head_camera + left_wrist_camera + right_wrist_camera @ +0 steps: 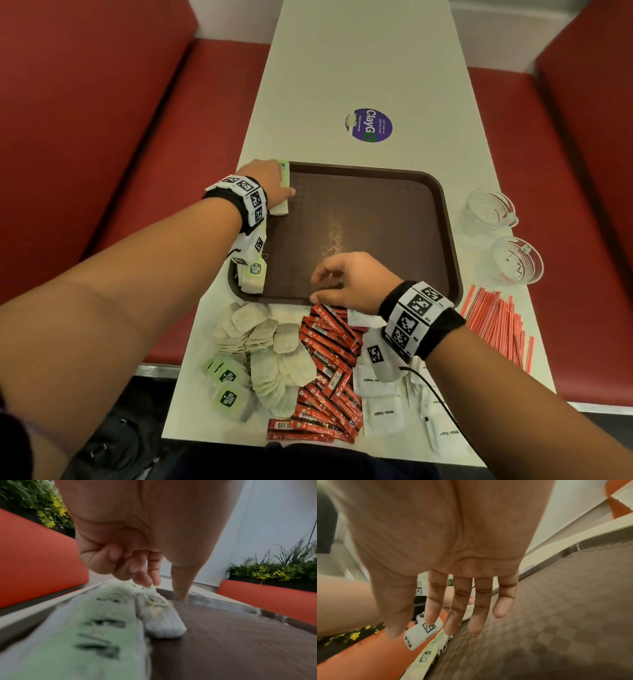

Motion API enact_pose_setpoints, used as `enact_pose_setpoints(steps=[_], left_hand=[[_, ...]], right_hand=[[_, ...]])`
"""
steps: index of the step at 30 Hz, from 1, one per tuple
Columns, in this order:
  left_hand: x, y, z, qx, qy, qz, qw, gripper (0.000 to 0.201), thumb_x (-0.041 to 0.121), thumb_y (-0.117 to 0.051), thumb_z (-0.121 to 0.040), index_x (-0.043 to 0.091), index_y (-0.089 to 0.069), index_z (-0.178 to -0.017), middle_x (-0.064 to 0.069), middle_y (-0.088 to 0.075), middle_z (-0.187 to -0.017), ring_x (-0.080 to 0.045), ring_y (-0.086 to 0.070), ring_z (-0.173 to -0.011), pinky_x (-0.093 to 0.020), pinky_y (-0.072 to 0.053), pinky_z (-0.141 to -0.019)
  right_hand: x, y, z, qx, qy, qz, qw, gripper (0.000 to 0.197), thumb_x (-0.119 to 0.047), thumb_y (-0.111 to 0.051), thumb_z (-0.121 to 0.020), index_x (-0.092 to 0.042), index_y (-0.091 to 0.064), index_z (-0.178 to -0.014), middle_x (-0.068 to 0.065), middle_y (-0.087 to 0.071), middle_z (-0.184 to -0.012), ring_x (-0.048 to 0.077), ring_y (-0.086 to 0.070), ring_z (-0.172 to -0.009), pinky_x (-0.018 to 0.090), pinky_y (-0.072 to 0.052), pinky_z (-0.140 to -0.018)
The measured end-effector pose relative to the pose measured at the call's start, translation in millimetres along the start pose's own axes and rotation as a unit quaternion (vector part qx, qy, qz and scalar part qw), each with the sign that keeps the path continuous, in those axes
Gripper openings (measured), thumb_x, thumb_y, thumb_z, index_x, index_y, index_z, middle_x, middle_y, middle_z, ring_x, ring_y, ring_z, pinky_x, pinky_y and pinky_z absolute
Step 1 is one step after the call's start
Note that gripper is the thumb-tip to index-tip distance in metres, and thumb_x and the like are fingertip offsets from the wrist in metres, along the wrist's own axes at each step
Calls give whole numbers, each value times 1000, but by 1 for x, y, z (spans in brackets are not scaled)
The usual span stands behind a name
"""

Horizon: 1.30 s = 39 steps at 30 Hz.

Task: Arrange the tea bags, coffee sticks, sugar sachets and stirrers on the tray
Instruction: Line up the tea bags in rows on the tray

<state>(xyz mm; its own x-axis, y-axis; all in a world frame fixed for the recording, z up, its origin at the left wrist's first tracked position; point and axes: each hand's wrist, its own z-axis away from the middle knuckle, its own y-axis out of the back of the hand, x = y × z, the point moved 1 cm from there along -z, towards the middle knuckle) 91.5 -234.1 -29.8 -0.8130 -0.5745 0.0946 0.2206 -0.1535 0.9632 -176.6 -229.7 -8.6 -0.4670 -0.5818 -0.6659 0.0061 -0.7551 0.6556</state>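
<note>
Red padded booth benches [113,137] flank a long white table [359,68] bearing a dark brown textured plastic tray [376,219]. At the tray's far left corner the left hand [270,181] curls its fingers [145,577] down onto a row of green-labelled paper tea bags [283,192], thumb resting on the tray beside them. Just right of that row the right hand [352,281] hovers over the tray's near edge with loose, spread fingers [458,605] holding nothing, while red coffee sticks [329,370], white sugar sachets [380,397] and red-striped stirrers [500,325] lie on the table behind and beside its wrist.
</note>
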Motion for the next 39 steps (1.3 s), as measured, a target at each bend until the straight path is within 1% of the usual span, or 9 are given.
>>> enact_pose_setpoints(steps=[6,9,12,16,19,28,33,36,39], left_hand=[[6,-9,-1,-38,9,-18,999,51,46,-64,-84,11,-54,-120,-11,-63,-116,-32,-61,-100,-34,-47,-74],[5,7,19,-17,-11,27,999,48,50,-63,-88,16,-54,-121,-3,-61,-108,-28,-60,-102,-34,-46,-78],[3,22,63,-2,-72,112,991,29,47,-62,-91,25,-57,-109,9,-62,-91,-15,-60,-88,-29,-40,-70],[-7,20,135,-67,-154,144,975,5,36,-64,-92,33,-64,-96,13,-66,-87,6,-55,-70,-18,-38,-63],[-19,2,174,-121,-167,120,971,6,34,-64,-91,35,-67,-97,18,-66,-86,14,-51,-67,-12,-34,-61],[-41,-28,235,-168,-113,151,968,46,60,-80,-67,32,-67,-101,16,-66,-100,-2,-60,-92,-26,-50,-82],[-39,-42,238,-114,-105,125,980,25,48,-71,-81,34,-67,-102,12,-66,-95,-7,-56,-78,-28,-48,-71],[-35,-32,236,-61,-113,158,979,12,37,-68,-89,33,-70,-101,14,-60,-76,-2,-48,-64,-26,-39,-64],[-32,-21,235,-23,-127,213,969,9,35,-71,-89,30,-72,-96,9,-63,-72,-7,-52,-65,-30,-45,-65]], right_hand=[[-10,-9,1,-49,38,57,996,37,-47,-80,-78,-26,-72,-107,-14,-67,-99,5,-62,-90,28,-53,-85],[-14,-20,0,-60,51,75,994,43,-53,-81,-73,-29,-72,-108,-13,-68,-102,7,-61,-96,36,-54,-89],[-19,-31,-1,-67,68,107,990,48,-59,-79,-73,-32,-70,-111,-13,-67,-106,9,-54,-100,39,-50,-92],[-30,-43,-4,-69,82,134,985,47,-57,-78,-75,-31,-70,-114,-9,-67,-109,14,-51,-102,43,-46,-97],[-39,-53,-6,-75,90,156,981,47,-54,-78,-74,-29,-69,-114,-6,-65,-111,18,-50,-103,45,-46,-95],[-55,-76,-19,-73,102,193,973,24,-41,-68,-85,-28,-75,-103,-1,-63,-111,24,-50,-105,44,-46,-94],[-53,-73,-21,-43,90,147,984,17,-35,-65,-87,-24,-72,-99,-4,-63,-104,21,-50,-102,40,-45,-93],[-54,-65,-17,-10,85,75,993,10,-30,-67,-85,-20,-64,-85,-2,-62,-86,18,-53,-87,32,-44,-78],[-56,-57,-11,-3,64,0,998,19,-27,-67,-85,-11,-59,-92,0,-61,-78,17,-55,-72,32,-46,-66]])
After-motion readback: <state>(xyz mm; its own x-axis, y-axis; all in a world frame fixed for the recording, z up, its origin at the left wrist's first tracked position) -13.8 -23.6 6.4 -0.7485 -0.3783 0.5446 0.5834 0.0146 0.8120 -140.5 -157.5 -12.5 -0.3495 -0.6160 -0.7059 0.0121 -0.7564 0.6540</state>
